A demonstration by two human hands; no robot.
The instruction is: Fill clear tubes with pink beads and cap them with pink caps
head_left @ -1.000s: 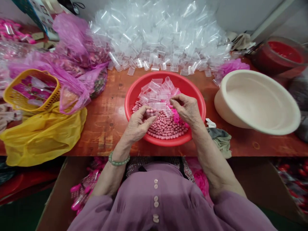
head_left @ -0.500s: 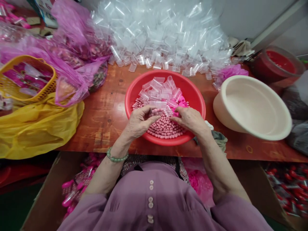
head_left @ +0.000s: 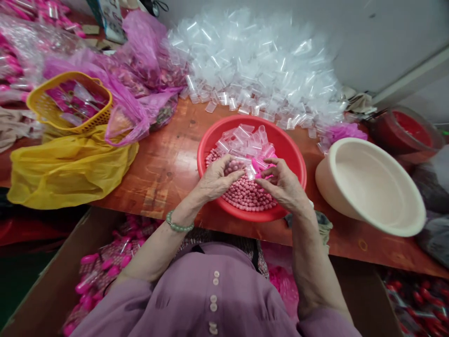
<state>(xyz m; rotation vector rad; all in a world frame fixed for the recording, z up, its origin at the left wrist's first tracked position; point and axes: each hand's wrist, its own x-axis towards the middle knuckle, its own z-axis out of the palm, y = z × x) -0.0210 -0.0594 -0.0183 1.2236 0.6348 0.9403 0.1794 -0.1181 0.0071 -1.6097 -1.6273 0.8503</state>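
Reddish-brown wooden table [head_left: 164,178] carries the lot. Big loose heap of clear plastic tubes [head_left: 245,65] along its far edge, against the grey wall. Left of that heap, sheer purple plastic bags [head_left: 143,42] with mixed contents, also toward the far edge. Crumpled yellow plastic bag [head_left: 73,173] lies on the table's left side, drooping past the near edge. Wide cream plastic basin [head_left: 333,196] sits on the right side, back from the near edge. Round red plastic basin [head_left: 287,145] is just beside it, close to the near edge, small gap between. Yellow perforated plastic basket [head_left: 96,117] stands right behind the yellow bag, pink-and-clear packets inside. Person's two hands are both over the red basin. Left hand [head_left: 215,180]: thumb and fingers pinching a short clear plastic tube [head_left: 250,172], end poking toward the right hand. Right hand [head_left: 284,185]: thumb and fingers curled at a hot-pink plastic piece [head_left: 257,164]; can't tell if they're closed on it. Under them in the red basin: loose clear tubes [head_left: 242,135] at the back, small round pink beads [head_left: 249,196] at the front.
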